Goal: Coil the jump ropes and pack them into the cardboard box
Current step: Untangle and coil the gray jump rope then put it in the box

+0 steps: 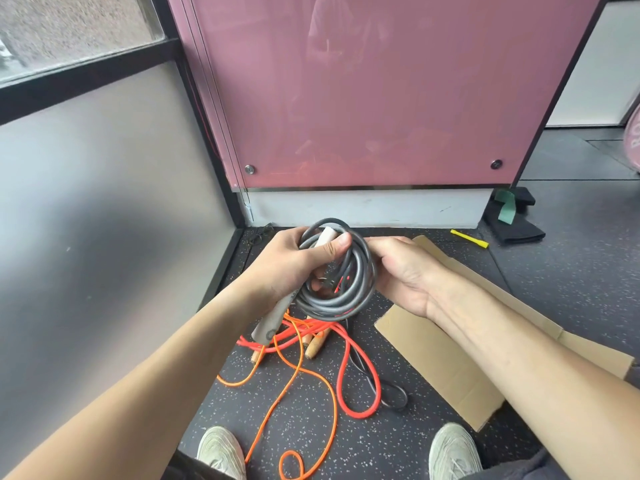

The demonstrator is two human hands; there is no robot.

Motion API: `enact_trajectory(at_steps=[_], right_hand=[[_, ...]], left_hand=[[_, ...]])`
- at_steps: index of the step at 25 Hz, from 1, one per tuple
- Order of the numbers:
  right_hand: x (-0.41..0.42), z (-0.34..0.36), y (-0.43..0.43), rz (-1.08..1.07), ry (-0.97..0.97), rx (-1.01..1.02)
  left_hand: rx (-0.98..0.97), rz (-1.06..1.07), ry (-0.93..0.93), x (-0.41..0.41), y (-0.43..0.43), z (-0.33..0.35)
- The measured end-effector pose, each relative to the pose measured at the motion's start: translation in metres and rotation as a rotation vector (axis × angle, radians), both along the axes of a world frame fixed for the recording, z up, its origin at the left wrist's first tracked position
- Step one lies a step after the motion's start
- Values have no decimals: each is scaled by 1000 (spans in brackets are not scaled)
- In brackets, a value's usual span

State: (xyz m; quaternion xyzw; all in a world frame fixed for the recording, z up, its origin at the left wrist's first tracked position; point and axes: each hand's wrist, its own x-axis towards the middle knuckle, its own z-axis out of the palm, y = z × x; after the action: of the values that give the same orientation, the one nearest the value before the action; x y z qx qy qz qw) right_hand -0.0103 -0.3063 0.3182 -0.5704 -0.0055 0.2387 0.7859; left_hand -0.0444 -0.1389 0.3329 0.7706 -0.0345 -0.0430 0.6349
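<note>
Grey jump rope [341, 289] sits wound into a roughly round coil in the middle of the frame, held up above the floor [346, 445] with its open face turned toward the camera. Its grey handle [273, 320] lies on a slant, long axis running from lower left to upper right: the lower end points down and left toward the floor, and a pale handle end [325, 237] pokes out at the top of the coil. The left hand [294, 261] is wrapped round the coil's left side and the handle, thumb pressed across the strands in front. The right hand [405, 271] holds the coil's right edge, thumb on top, its fingers behind the loops and out of sight. Below the coil, loose on the floor, lie an orange rope [298, 375], a thicker red rope [346, 375] and a black rope [391, 393], tangled over wooden handles [315, 341]. The cardboard box [446, 358] lies at centre right, under the right forearm. A yellow stick-like piece [469, 238] lies beyond it, toward the upper right. Two pale shoes [218, 448] show along the bottom edge.
</note>
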Motion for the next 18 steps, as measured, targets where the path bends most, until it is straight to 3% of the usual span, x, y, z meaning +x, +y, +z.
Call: enact_trajectory(at_steps=[4, 9, 11, 15, 18], right_hand=[[0, 2, 1, 139, 37, 97], [2, 3, 4, 138, 40, 151], [1, 3, 4, 172, -42, 124], [-7, 3, 1, 309, -328, -87], [-7, -7, 8, 167, -448, -428]], left_hand=[[52, 41, -69, 2, 0, -1], [94, 251, -136, 9, -1, -11], [105, 284, -148, 10, -1, -13], [122, 244, -139, 10, 1, -14], [176, 265, -184, 8, -4, -17]])
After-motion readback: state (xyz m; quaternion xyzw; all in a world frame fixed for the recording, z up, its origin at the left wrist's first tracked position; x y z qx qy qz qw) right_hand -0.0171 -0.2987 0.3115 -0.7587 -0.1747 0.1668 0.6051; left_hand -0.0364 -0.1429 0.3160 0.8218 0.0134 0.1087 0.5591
